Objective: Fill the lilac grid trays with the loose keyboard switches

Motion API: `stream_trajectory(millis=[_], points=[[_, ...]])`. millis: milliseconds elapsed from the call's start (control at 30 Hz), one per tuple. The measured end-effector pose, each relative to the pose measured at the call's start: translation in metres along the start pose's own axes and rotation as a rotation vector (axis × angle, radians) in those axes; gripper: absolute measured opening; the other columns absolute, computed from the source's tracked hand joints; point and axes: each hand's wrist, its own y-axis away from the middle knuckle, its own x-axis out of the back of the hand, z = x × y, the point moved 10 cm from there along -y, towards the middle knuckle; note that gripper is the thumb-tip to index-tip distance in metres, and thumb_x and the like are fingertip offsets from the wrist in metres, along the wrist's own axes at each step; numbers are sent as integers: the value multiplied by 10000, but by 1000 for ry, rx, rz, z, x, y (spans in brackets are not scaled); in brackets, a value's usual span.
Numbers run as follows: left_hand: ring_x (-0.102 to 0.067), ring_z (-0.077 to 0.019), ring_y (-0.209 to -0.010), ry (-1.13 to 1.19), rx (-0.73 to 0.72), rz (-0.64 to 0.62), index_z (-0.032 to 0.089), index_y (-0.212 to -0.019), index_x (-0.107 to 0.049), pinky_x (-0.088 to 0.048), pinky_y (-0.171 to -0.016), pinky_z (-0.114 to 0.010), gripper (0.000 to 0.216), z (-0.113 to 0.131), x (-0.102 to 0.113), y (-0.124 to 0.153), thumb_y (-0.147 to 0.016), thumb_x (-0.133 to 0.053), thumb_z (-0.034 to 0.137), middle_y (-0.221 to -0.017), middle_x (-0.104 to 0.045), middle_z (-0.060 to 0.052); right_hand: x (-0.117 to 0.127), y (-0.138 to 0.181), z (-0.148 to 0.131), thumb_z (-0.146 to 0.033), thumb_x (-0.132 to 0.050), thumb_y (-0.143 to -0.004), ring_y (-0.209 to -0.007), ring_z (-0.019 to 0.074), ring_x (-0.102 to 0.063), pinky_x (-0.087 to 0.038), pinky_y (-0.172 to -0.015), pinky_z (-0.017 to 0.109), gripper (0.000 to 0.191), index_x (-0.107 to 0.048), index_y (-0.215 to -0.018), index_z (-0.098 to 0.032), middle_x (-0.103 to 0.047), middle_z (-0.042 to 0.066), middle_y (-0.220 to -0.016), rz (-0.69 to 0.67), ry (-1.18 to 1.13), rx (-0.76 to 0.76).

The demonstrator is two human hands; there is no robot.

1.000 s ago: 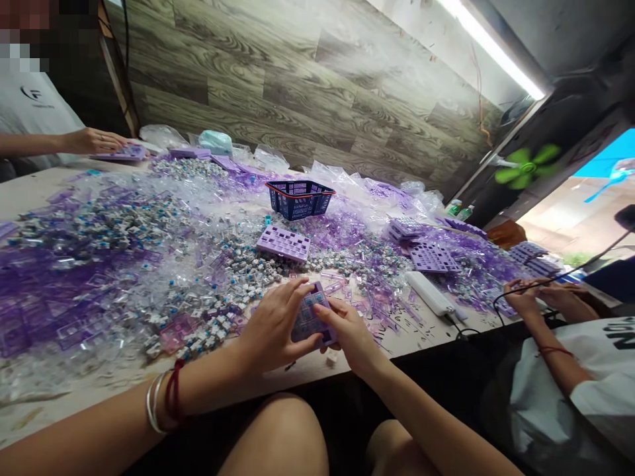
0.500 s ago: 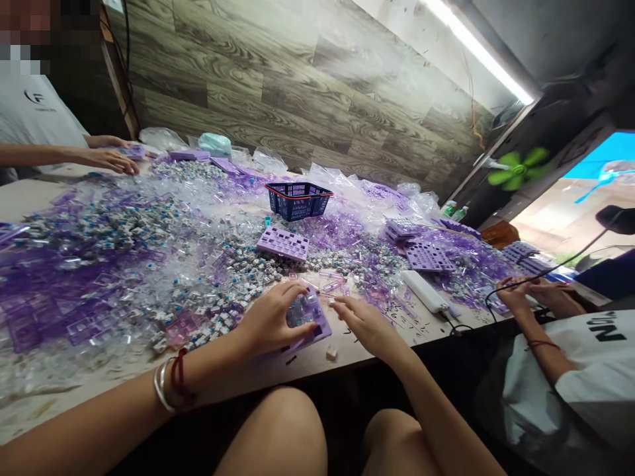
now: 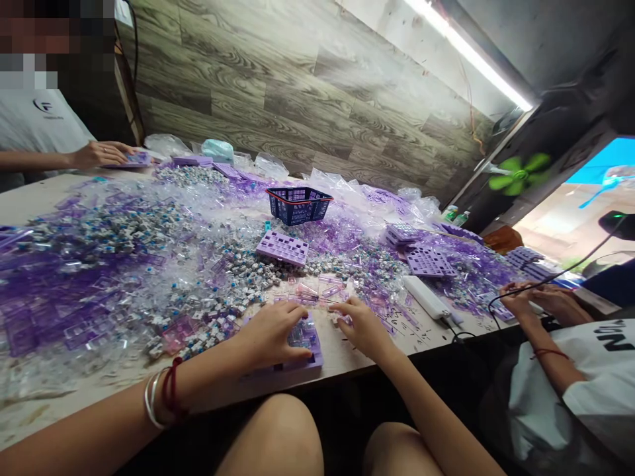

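Observation:
My left hand (image 3: pixel 270 330) lies over a purple keyboard plate (image 3: pixel 313 360) near the table's front edge, its thumb and fingers gripping it. Clear square pieces (image 3: pixel 300 334) sit on that plate, partly covered by the hand. Just right of the plate, my right hand (image 3: pixel 364 327) has its fingers bent together around what looks like a small white block (image 3: pixel 340 322), mostly hidden. A thin tool with a pinkish end (image 3: pixel 306 291) lies beyond the fingertips; whether they touch it I cannot tell.
Piles of small white-and-blue parts (image 3: pixel 133 225) and clear purple pieces spread across the table. A dark basket (image 3: pixel 300 206), another purple plate (image 3: pixel 282 248) and a white power bank-like box (image 3: pixel 425 297) stand beyond my hands. Co-workers' hands (image 3: pixel 102 154) show at left and right.
My left hand and the plate have shifted slightly left and toward me. The right fingers have curled in, and the white block at the table edge is gone from its spot.

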Motion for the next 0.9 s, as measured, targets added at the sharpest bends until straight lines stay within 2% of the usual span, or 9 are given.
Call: stream_trajectory(millis=[67,133,267,367,500,567,667,767,900], points=[[-552,-304,-1098,-38,-2,6,189,-1086,-613,-408,-974,-460,486,0,0,0,-708,-720,477,-1168,-627,-101,7,-14,3,-42,-478,-822,-960,185,-589,-462,-860,287,385,-663,-1117,-207,-613,77,-1058,112,29,9],[-555,-307,-1100,-54,-8,32,198,-1068,-625,-403,-979,-472,469,0,2,0,-706,-728,478,-1154,-639,-93,8,-29,2,22,-435,-792,-1091,199,-540,-429,-945,303,449,-660,-1125,-179,-611,90,-1154,159,92,39],[-568,-303,-1075,-28,-27,91,187,-1059,-628,-433,-949,-451,460,-3,3,-5,-708,-740,461,-1113,-649,-100,-4,-59,0,8,-481,-776,-1207,208,-463,-358,-1042,318,460,-629,-1182,-152,-582,89,-1268,71,183,112],[-584,-282,-1033,41,-82,159,179,-1023,-635,-459,-918,-415,409,-4,5,-9,-733,-725,452,-1082,-652,-94,-9,-79,6,-26,-552,-760,-1174,195,-494,-371,-1011,289,444,-625,-1177,-164,-605,78,-1241,12,197,134],[-585,-224,-1041,169,-124,349,198,-974,-636,-464,-923,-356,211,-9,24,-7,-850,-612,366,-1094,-642,-64,-15,-95,10,-102,-569,-792,-985,177,-585,-418,-876,253,268,-677,-1022,-190,-680,61,-1048,-57,231,138],[-593,-210,-1017,174,-59,441,199,-953,-634,-465,-914,-352,146,-21,37,-3,-885,-547,295,-1065,-646,-59,-16,-99,10,-124,-575,-787,-919,175,-591,-417,-822,242,212,-676,-968,-172,-680,71,-994,-67,257,126],[-597,-219,-976,44,130,487,196,-955,-625,-466,-877,-361,185,-51,53,0,-861,-473,148,-1024,-646,-57,-18,-101,10,-128,-603,-742,-862,187,-588,-408,-757,243,192,-656,-927,-142,-671,90,-948,-72,288,109],[-584,-230,-970,-94,312,481,181,-939,-618,-456,-850,-345,276,-88,68,4,-786,-426,54,-995,-630,-70,-22,-105,11,-91,-569,-744,-838,202,-594,-399,-729,256,192,-636,-921,-123,-669,112,-921,-72,294,100],[-590,-214,-863,-39,446,400,148,-905,-616,-455,-748,-307,265,-131,75,7,-753,-408,86,-949,-617,-83,-26,-113,10,-18,-472,-794,-878,206,-600,-395,-779,269,208,-625,-885,-126,-671,134,-933,-62,251,110]])
